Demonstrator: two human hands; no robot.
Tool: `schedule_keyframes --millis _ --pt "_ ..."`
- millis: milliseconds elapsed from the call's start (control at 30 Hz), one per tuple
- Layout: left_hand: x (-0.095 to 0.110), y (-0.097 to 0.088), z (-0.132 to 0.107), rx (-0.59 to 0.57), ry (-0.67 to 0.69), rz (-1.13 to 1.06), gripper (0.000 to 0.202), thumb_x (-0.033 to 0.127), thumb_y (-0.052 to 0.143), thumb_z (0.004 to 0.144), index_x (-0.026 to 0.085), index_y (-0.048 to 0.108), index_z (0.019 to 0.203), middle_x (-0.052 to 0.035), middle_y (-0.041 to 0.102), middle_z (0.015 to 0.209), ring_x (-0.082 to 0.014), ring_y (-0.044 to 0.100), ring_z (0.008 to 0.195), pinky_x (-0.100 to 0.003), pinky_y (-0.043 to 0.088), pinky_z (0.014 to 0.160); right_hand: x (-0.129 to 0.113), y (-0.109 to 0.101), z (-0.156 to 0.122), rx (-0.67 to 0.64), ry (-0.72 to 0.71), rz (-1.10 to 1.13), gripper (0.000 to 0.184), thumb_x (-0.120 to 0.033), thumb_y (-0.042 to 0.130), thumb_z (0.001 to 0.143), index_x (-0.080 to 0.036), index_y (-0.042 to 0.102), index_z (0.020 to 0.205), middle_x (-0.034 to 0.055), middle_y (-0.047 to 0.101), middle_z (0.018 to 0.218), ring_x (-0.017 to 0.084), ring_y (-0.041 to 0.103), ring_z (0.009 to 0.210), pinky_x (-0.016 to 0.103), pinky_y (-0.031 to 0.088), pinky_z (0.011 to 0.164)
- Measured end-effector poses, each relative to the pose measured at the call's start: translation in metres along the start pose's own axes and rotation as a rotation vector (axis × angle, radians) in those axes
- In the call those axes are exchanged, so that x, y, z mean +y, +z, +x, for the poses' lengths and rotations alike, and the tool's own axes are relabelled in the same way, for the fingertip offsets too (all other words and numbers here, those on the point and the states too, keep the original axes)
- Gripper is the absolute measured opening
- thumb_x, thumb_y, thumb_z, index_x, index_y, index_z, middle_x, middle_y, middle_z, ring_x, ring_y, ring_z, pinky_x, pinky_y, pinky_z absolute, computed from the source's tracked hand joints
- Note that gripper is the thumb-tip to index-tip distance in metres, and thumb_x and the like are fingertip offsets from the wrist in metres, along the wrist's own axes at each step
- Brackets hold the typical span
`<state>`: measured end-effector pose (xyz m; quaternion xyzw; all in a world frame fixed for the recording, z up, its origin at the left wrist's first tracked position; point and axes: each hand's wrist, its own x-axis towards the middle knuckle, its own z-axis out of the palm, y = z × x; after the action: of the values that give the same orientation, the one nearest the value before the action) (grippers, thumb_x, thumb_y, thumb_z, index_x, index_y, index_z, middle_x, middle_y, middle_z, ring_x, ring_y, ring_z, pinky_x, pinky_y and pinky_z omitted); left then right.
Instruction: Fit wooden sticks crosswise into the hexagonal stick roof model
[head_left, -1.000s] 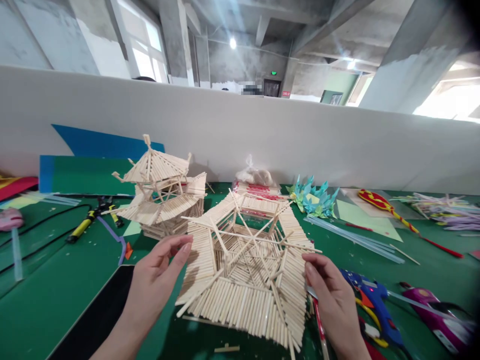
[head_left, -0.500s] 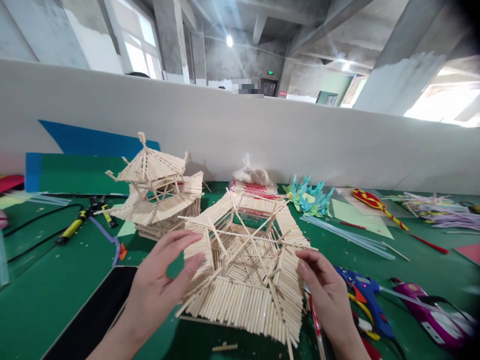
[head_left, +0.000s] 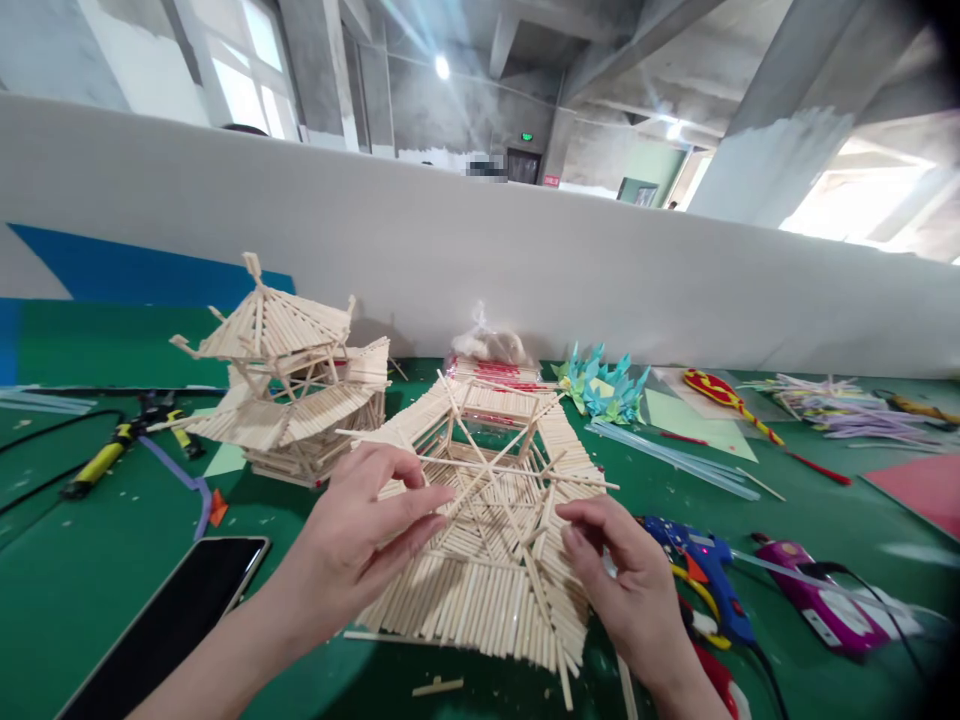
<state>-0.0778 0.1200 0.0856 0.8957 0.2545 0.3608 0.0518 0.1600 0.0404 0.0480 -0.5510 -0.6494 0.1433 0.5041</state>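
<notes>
A pavilion-like frame of thin wooden sticks lies before me, with slatted panels around a central opening and sticks crossing over it. My left hand hovers above its left side; index finger and thumb point at the crossing sticks with a gap between them. On the other side, my right hand is beside the right slatted panel, fingers curled but apart from the thumb. Nothing shows in either hand. Whether the fingertips touch any stick is unclear. Behind to the left stands a tiered stick pavilion with a pointed roof.
A phone lies at the left, pliers beyond it. At the right are a blue glue gun and a purple device. Further back are a turquoise paper ornament, clear glue sticks and a bagged bundle.
My left hand has moved right, over the frame's opening, its fingers drawing closer together. The right hand stays beside the right panel. The whole view has shifted slightly.
</notes>
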Motion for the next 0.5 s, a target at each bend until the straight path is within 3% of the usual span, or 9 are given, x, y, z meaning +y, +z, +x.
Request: schedule_keyframes --millis 267,500 --pt "-0.0017 0.0022 0.003 0.023 0.009 -0.025 0.029 0.011 0.05 0.082 0.028 0.06 0.102 -0.0013 0.049 0.081 -0.0179 0.046 0.077 -0.034 0.038 0.066 -0.0059 0.0051 0.0095 -0.131 -0.024 -0.072 0.015 -0.021 0.057 0.075 -0.019 0.062 0.089 0.0023 0.057 0.074 0.014 0.052 0.063 0.026 0.045 0.055" --pt "-0.0014 0.0012 0.002 0.019 0.015 -0.016 0.026 0.013 0.049 0.083 0.027 0.06 0.101 -0.0007 0.05 0.079 -0.017 0.046 0.077 -0.034 0.039 0.067 -0.0049 0.0095 0.01 -0.188 -0.024 -0.074 0.011 -0.021 0.053 0.079 -0.018 0.063 0.082 0.0036 0.059 0.075 0.014 0.056 0.066 0.027 0.045 0.058"
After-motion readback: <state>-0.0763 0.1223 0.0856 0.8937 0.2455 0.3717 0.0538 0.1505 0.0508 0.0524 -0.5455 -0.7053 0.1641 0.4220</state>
